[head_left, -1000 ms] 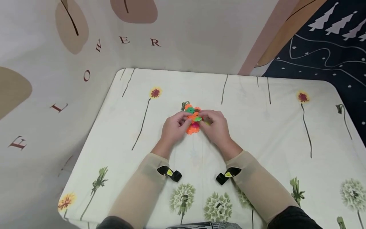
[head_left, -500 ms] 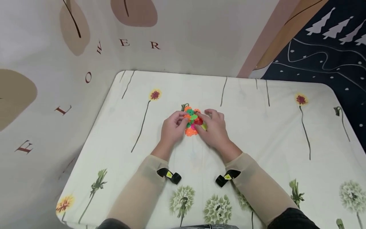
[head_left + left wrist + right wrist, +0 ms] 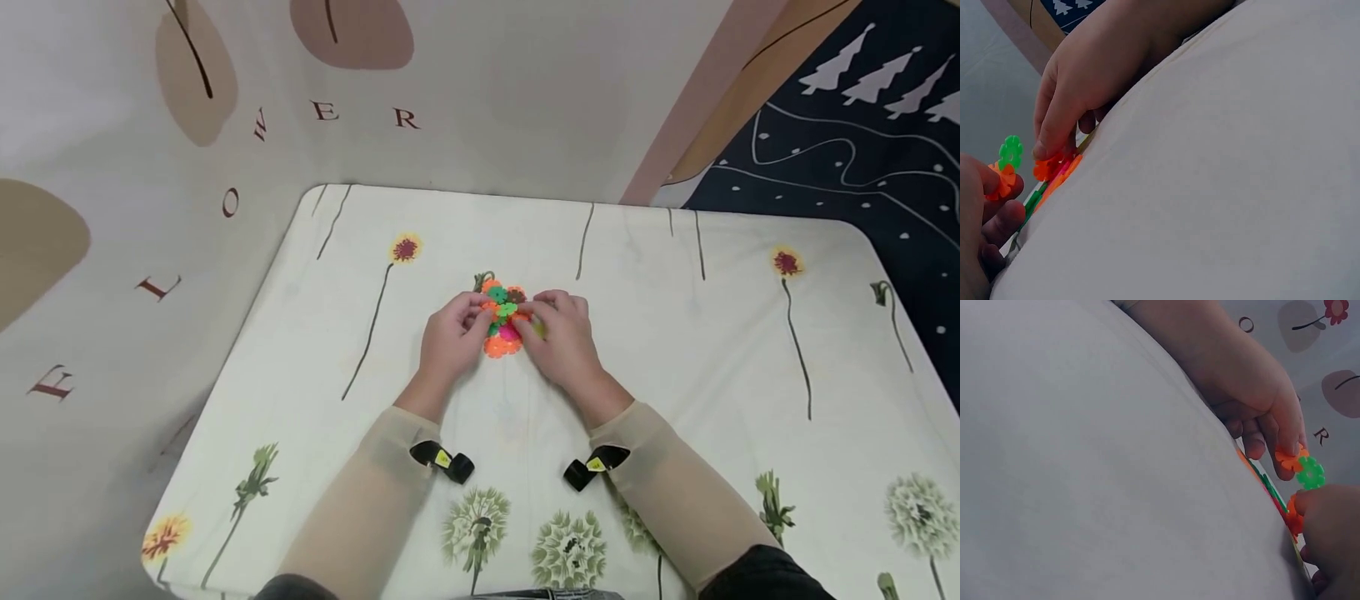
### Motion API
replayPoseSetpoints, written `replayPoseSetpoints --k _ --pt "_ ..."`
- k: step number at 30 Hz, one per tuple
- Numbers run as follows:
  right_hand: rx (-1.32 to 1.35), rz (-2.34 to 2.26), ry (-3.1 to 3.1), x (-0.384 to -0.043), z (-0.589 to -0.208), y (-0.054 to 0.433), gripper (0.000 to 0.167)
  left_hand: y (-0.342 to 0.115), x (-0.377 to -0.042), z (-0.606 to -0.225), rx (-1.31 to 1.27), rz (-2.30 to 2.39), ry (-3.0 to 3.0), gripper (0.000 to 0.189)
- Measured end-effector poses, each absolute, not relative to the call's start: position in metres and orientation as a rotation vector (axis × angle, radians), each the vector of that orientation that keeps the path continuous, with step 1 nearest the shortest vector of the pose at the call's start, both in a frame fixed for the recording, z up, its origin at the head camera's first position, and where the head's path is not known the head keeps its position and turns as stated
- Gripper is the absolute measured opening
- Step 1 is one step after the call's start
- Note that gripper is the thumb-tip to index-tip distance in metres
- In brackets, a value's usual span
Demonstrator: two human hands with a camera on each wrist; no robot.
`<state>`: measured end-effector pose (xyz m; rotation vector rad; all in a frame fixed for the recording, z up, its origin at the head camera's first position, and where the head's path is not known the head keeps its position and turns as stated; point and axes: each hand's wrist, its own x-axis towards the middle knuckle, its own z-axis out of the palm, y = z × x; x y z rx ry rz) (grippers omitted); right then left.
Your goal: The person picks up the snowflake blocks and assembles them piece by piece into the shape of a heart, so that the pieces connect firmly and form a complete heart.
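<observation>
My left hand [image 3: 452,337] pinches an orange flower-shaped plastic piece [image 3: 1002,181] between thumb and fingers. A light green flower-shaped piece [image 3: 1310,473] is joined to its edge and stands out towards the right. My right hand [image 3: 564,337] pinches another orange flower-shaped piece [image 3: 1047,169], apart from the joined pair. Beneath both hands lies a small pile of similar pieces: a pink one [image 3: 508,332], an orange one [image 3: 501,347], a dark green one [image 3: 497,294] and a brown one [image 3: 516,295]. The right hand partly covers a yellow piece [image 3: 540,330].
The pile sits on a table with a white flower-printed cloth [image 3: 675,333]. A pale printed curtain [image 3: 510,100] hangs behind and to the left. At the right back is a dark one with white trees [image 3: 825,142]. Each wrist wears a small black camera [image 3: 459,468].
The right hand has let go of the light green piece, which stays with the left hand's orange one. It has shifted slightly over the pile and now pinches another orange piece.
</observation>
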<state>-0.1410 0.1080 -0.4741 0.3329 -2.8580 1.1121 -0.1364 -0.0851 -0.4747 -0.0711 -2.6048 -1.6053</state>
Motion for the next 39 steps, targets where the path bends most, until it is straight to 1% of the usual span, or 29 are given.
replayPoseSetpoints --k 6,16,24,39 --pt "0.278 1.150 -2.789 -0.1432 -0.4740 0.1087 0.023 -0.0851 -0.1362 -0.4756 -0.068 -1.593 -2.602 0.017" --pt "0.170 1.379 -2.655 -0.1427 -0.4750 0.1079 0.023 -0.0857 -0.1352 -0.4784 -0.073 -1.565 -2.611 0.017" --pt "0.185 1.474 -2.615 -0.1423 -0.4754 0.1095 0.023 -0.0856 -0.1373 -0.4795 -0.136 -1.560 -2.590 0.016" --pt "0.263 1.494 -2.584 -0.1412 -0.4753 0.1112 0.021 -0.0883 -0.1375 -0.4807 -0.191 -1.589 -2.581 0.013"
